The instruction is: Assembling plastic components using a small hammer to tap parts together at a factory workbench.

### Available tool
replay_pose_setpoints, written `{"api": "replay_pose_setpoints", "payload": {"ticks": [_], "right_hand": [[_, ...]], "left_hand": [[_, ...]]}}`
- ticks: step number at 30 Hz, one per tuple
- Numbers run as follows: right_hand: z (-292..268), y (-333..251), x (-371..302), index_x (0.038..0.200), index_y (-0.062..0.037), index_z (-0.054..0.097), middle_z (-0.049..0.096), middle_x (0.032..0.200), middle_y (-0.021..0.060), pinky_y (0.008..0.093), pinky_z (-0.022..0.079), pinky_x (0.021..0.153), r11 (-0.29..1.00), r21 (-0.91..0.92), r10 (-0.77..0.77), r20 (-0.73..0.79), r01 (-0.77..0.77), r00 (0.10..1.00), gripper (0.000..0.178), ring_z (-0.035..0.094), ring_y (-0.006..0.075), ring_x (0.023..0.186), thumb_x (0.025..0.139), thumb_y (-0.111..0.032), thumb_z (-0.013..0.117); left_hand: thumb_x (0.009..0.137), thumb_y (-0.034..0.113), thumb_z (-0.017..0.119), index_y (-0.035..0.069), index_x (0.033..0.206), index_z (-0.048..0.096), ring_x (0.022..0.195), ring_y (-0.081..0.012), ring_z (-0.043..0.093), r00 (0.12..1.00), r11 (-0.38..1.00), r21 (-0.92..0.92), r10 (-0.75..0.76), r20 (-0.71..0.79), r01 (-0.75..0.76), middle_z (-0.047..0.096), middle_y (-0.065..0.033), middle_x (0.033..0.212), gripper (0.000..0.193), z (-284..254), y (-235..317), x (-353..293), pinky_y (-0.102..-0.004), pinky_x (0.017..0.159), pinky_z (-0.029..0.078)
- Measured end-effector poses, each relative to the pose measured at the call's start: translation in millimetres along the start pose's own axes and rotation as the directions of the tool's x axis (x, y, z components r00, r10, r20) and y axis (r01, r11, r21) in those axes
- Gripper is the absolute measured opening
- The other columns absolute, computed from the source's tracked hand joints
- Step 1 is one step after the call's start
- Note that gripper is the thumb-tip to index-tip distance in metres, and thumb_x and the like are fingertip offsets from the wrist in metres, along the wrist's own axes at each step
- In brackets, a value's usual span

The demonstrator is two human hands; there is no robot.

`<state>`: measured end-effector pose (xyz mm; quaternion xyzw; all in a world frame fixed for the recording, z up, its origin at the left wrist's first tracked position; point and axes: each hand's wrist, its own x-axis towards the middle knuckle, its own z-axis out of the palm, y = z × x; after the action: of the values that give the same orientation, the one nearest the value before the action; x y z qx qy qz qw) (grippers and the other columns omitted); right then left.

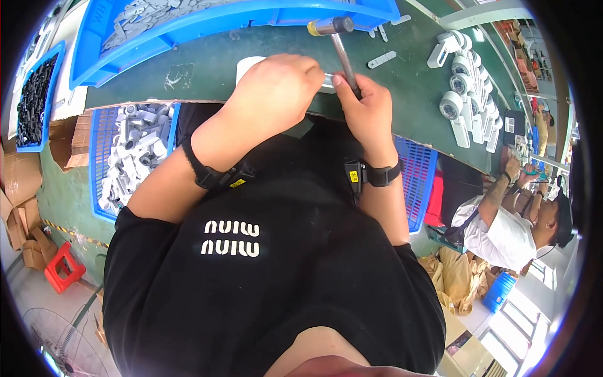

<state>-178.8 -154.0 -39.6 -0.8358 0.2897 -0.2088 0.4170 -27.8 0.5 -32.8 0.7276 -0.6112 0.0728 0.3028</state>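
My left hand [276, 91] is closed over a white plastic part [249, 65] at the near edge of the green worktable [207, 78]. One rounded end of that part sticks out left of the hand; most of it is hidden under my fingers. My right hand [369, 108] grips the handle of a small hammer [342, 53], whose head with a yellow face and a dark face points up and away from me. My right thumb and fingertips also reach the right end of the white part. A loose grey flat strip [382, 60] lies right of the hammer.
A blue bin [239, 17] of grey strips stands at the back. Several white camera-like housings [461, 94] line the table's right. Blue crates hold white parts [141, 141] and black parts [34, 103] at left. A person [502, 226] works at far right. A red stool [64, 268] stands lower left.
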Motion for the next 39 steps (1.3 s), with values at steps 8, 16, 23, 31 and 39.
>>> {"api": "replay_pose_setpoints", "payload": {"ticks": [8,16,23,31,39], "right_hand": [[-1,0,0,0.105,0.0004,0.082,0.056,0.06,0.0055,0.0346,0.041,0.056,1.0,-0.025,-0.009,-0.008,0.009,1.0,0.028,0.047,0.009,0.059,0.103,-0.027,0.079],[-15,7,-34,0.147,-0.0004,0.069,0.063,0.078,-0.0002,0.028,0.049,0.064,0.953,0.227,-0.151,-0.225,0.203,0.963,0.039,0.056,0.0077,0.069,0.11,-0.015,0.066],[-40,25,-87,0.162,-0.0015,0.056,0.068,0.083,0.0037,0.0278,0.052,0.07,0.952,0.084,-0.248,-0.357,0.295,0.901,0.053,0.061,0.012,0.07,0.109,-0.004,0.061],[-51,24,-103,0.154,-0.0006,0.064,0.076,0.09,0.0116,0.0313,0.055,0.072,0.984,-0.011,-0.174,-0.203,0.175,0.964,0.05,0.065,0.0192,0.071,0.104,0.005,0.064],[-53,2,-89,0.15,-0.002,0.068,0.069,0.084,0.0147,0.0291,0.054,0.073,0.972,-0.135,-0.194,-0.006,0.191,0.981,0.046,0.064,0.0176,0.071,0.104,0.003,0.068]], "left_hand": [[0.092,0.018,0.082,0.005,0.1,0.078,0.092,-0.0293,0.077,1.0,1.0,0.01,0.014,0.008,-0.014,0.078,-0.0058,0.105,0.016,7,0,-2,-0.0413,0.075,0.063],[0.089,0.016,0.078,0.006,0.085,0.074,0.086,-0.0253,0.074,0.989,0.995,0.059,0.09,-0.119,-0.084,0.069,-0.0053,0.089,0.011,10,1,-2,-0.0398,0.07,0.061],[0.09,0.016,0.083,0.005,0.088,0.075,0.084,-0.0263,0.075,0.989,0.997,0.022,0.082,-0.127,-0.08,0.077,-0.0036,0.098,0.013,12,2,-1,-0.0394,0.067,0.06],[0.091,0.017,0.084,0.005,0.088,0.076,0.083,-0.0271,0.075,0.992,0.998,0.015,0.063,-0.107,-0.062,0.077,-0.0032,0.098,0.015,10,3,0,-0.0395,0.067,0.06],[0.088,0.014,0.083,0.007,0.096,0.076,0.09,-0.0268,0.075,0.999,0.998,0.056,0.032,-0.028,-0.031,0.076,-0.0036,0.102,0.013,2,7,3,-0.0395,0.069,0.06]]}}
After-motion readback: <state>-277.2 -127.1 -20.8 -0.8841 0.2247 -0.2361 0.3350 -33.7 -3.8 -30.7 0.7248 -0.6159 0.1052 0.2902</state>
